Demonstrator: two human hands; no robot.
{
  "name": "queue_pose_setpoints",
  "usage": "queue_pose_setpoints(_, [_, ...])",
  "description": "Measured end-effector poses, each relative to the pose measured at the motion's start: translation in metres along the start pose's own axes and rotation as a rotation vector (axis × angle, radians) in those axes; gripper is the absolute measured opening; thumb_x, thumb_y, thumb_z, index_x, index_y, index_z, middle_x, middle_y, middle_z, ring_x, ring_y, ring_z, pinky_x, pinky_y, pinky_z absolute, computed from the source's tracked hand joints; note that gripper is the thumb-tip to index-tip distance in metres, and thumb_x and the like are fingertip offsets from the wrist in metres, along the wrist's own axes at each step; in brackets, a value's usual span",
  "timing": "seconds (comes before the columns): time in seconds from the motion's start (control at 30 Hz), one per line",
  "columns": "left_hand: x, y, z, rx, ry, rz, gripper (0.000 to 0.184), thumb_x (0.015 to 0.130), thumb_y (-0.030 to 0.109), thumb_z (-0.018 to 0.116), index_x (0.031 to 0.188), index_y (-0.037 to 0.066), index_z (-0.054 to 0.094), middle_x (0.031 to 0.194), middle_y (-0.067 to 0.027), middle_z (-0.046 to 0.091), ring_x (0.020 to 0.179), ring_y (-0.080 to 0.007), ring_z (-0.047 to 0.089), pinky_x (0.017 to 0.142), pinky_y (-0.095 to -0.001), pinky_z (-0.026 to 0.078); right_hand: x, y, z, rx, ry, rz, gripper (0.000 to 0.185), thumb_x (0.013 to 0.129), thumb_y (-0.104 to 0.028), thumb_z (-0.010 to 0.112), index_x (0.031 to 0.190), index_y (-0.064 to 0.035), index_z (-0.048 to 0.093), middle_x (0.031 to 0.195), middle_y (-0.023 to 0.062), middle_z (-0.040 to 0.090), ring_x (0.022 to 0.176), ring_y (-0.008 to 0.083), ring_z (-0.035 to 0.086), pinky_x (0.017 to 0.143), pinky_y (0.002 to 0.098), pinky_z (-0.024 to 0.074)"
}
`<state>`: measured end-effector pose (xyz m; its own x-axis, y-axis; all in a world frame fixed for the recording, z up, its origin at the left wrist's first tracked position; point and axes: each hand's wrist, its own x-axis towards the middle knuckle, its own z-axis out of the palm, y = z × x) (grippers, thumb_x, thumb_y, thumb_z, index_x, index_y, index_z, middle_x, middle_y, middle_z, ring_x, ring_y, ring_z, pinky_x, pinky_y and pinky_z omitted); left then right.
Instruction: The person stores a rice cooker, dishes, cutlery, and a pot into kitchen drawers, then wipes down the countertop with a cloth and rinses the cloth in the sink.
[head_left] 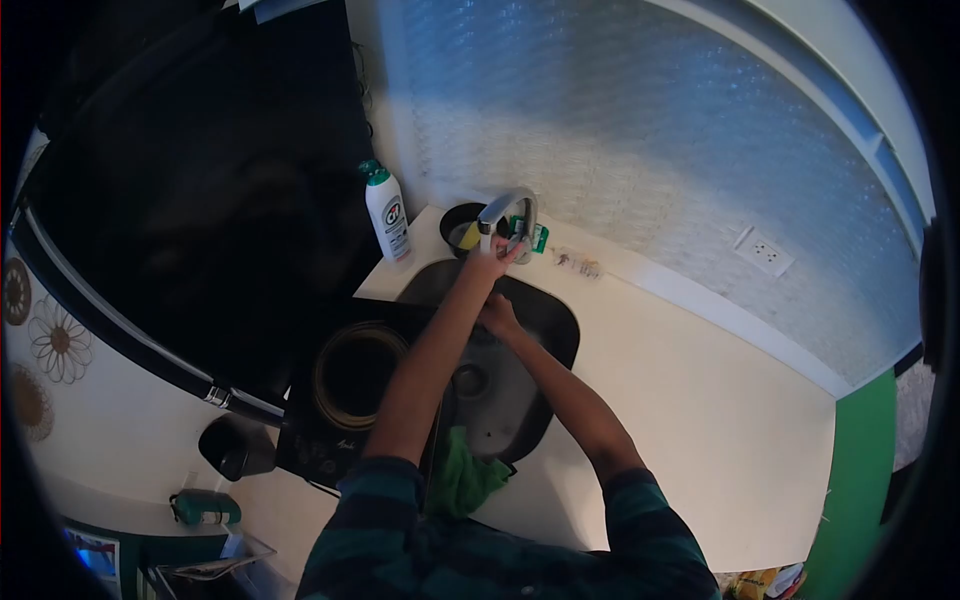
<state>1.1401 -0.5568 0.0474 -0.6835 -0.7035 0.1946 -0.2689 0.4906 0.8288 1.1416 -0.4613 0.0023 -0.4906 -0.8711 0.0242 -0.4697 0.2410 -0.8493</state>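
Observation:
My left hand (497, 255) is raised at the base of the curved metal faucet (526, 200), with its fingers at the fixture and the thumb apart; whether it grips a part is unclear. Lower down, my right hand (497, 315) hangs over the dark sink (510, 400), partly behind my left forearm, its fingers curled and hard to make out. Behind the faucet sit a black bowl (452, 222) with something yellow in it and a green packet (540, 237).
A white bottle with a green cap (388, 212) stands at the counter's back left. Left of the sink is a black cooktop (318, 440). A green cloth (468, 478) drapes over the sink's front edge. The pale counter (700, 430) extends right.

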Motion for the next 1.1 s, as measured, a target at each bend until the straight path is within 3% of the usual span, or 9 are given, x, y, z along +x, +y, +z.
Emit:
queue_pose_setpoints(0.07, [0.039,-0.081,0.028,-0.663,-0.113,0.023,0.032,0.076,0.017,0.064,0.098,-0.004,0.054,0.085,-0.0122,0.059,0.082,-0.0209,0.059,0.076,-0.0294,0.050,0.032,0.021,0.024,-0.092,0.122,0.118,0.023,0.069,-0.019,0.059,0.091,-0.0146,0.065,0.084,0.0127,0.064,0.084,0.0315,0.061,0.074,0.0379,0.0482])
queue_pose_setpoints(0.17, [0.040,-0.084,-0.021,-0.624,-0.482,0.426,0.039,0.079,0.030,0.060,0.104,0.000,0.053,0.093,-0.0128,0.060,0.083,-0.0217,0.059,0.074,-0.0322,0.049,0.039,0.017,0.020,-0.071,0.069,0.138,0.015,0.071,-0.021,0.059,0.083,-0.0210,0.068,0.083,0.0116,0.065,0.083,0.0300,0.061,0.074,0.0391,0.0481])
queue_pose_setpoints(0.23, [0.011,-0.030,-0.076,-0.644,-0.530,-0.319,0.036,0.081,0.023,0.056,0.110,0.001,0.051,0.101,-0.0172,0.058,0.099,-0.0269,0.055,0.084,-0.0376,0.046,0.038,0.013,0.013,-0.038,0.010,0.110,0.012,0.071,-0.021,0.058,0.077,-0.0232,0.069,0.083,0.0108,0.065,0.082,0.0289,0.061,0.074,0.0395,0.0480])
queue_pose_setpoints(0.4, [0.008,0.043,-0.111,-0.612,-0.406,-0.345,0.060,0.086,0.050,0.042,0.120,0.001,0.042,0.111,-0.0163,0.055,0.107,-0.0262,0.050,0.091,-0.0372,0.038,0.026,0.000,0.003,-0.113,-0.047,0.137,0.012,0.071,-0.020,0.058,0.074,-0.0237,0.069,0.082,0.0088,0.065,0.080,0.0273,0.062,0.075,0.0388,0.0477])
queue_pose_setpoints(0.6, [0.001,0.090,-0.066,-0.792,-0.515,-0.304,0.061,0.089,0.046,0.038,0.129,0.001,0.029,0.120,-0.0131,0.051,0.111,-0.0250,0.045,0.089,-0.0371,0.037,0.024,0.010,-0.017,-0.416,-0.049,0.051,0.013,0.069,-0.020,0.060,0.080,-0.0221,0.068,0.084,0.0039,0.064,0.085,0.0219,0.061,0.077,0.0356,0.0477])
queue_pose_setpoints(0.7, [-0.007,0.105,-0.039,-0.731,-0.549,-0.186,0.064,0.089,0.049,0.037,0.130,0.001,0.027,0.123,-0.0107,0.049,0.111,-0.0232,0.042,0.093,-0.0389,0.032,0.027,0.008,-0.044,-0.510,-0.151,-0.067,0.010,0.069,-0.013,0.057,0.071,-0.0120,0.067,0.072,0.0047,0.065,0.067,0.0199,0.062,0.064,0.0325,0.0497])
queue_pose_setpoints(0.93, [-0.015,0.121,-0.015,-0.555,-0.518,-0.176,0.072,0.082,0.060,0.039,0.127,0.004,0.036,0.119,-0.0071,0.050,0.114,-0.0196,0.035,0.099,-0.0391,0.018,0.007,0.001,-0.104,0.149,-0.129,0.272,0.014,0.068,-0.001,0.050,0.066,-0.0050,0.063,0.064,0.0062,0.061,0.055,0.0145,0.055,0.045,0.0311,0.0416])
queue_pose_setpoints(1.03, [-0.037,0.081,-0.015,-0.698,-0.334,-0.201,0.064,0.084,0.054,0.040,0.126,0.006,0.038,0.118,-0.0058,0.050,0.108,-0.0166,0.041,0.094,-0.0350,0.029,0.017,0.011,-0.115,0.265,-0.091,0.282,0.018,0.069,0.001,0.046,0.070,-0.0026,0.063,0.067,0.0088,0.062,0.056,0.0160,0.054,0.047,0.0284,0.0403])
queue_pose_setpoints(1.1, [-0.030,0.030,-0.007,-0.464,-0.599,-0.172,0.052,0.084,0.041,0.046,0.124,0.008,0.042,0.111,-0.0044,0.054,0.095,-0.0120,0.050,0.084,-0.0291,0.038,0.019,0.020,-0.119,0.362,-0.124,0.088,0.019,0.069,0.001,0.045,0.072,-0.0020,0.063,0.067,0.0093,0.062,0.058,0.0159,0.053,0.049,0.0283,0.0408])
